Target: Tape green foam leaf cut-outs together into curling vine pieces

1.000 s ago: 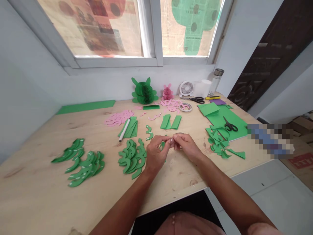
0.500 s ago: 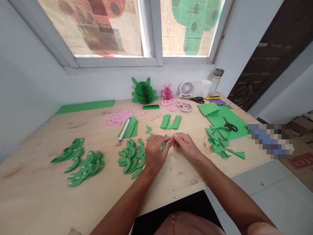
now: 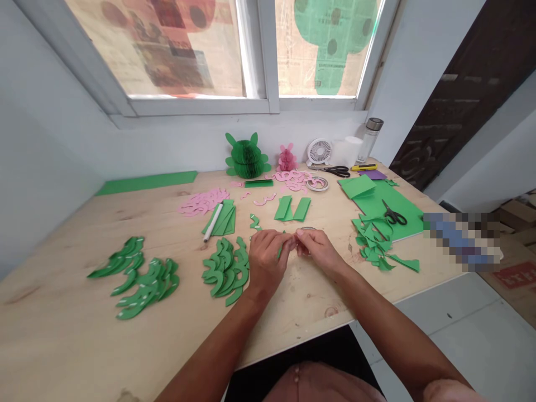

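Observation:
My left hand (image 3: 270, 258) and my right hand (image 3: 319, 249) meet fingertip to fingertip above the table, both pinched closed. Whatever lies between the fingertips is too small to make out. Part of a green paper piece (image 3: 280, 249) shows by the left fingers, mostly hidden. Behind the right hand peeks the rim of a round, ring-shaped item (image 3: 309, 228). Left of my left hand lies a pile of curved green paper cutouts (image 3: 225, 268). Small green wavy strips (image 3: 254, 221) with white patches rest just beyond it.
More green cutouts with white patches (image 3: 153, 285) lie at left. Pink cutouts (image 3: 205, 202), a white marker (image 3: 213, 222) and folded green strips (image 3: 301, 209) sit farther back. Green scraps (image 3: 372, 240) and black scissors (image 3: 393, 213) are at right. A green paper honeycomb figure (image 3: 247, 159) stands by the wall.
The left fingers have shifted very slightly, and both hands stay pinched together in the same place. Nothing on the table has visibly moved.

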Motion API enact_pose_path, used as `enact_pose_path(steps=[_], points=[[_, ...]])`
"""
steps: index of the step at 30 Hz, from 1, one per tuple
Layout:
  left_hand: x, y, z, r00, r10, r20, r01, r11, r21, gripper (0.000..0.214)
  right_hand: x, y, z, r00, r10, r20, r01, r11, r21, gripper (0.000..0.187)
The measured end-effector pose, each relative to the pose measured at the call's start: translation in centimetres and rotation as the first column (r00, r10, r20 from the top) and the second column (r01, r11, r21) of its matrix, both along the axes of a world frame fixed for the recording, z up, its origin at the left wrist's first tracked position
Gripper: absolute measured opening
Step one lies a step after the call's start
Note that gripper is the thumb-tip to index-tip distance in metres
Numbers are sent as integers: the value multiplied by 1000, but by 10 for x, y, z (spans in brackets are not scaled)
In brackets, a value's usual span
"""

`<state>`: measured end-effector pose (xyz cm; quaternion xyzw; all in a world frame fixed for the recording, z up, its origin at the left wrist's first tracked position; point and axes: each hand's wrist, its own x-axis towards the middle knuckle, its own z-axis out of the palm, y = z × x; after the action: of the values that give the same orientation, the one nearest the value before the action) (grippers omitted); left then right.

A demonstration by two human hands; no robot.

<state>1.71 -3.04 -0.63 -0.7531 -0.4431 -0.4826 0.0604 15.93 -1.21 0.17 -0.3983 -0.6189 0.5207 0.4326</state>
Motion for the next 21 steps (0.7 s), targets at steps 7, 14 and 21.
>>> enact_pose_path(steps=[7, 14, 21], points=[[-1, 0, 0, 1000, 2, -16, -2, 1000, -1, 8, 0, 0, 1, 1000, 1, -9, -1, 1000, -10, 46], [-1, 0, 3, 997, 33, -64, -32, 999, 26, 5, 0, -1, 1, 998, -30, 53, 28, 998, 48, 47], [-1, -2, 7, 992, 44, -121, -39, 998, 44, 7, 0, -2, 1, 994, -40, 100, 30, 995, 97, 49]])
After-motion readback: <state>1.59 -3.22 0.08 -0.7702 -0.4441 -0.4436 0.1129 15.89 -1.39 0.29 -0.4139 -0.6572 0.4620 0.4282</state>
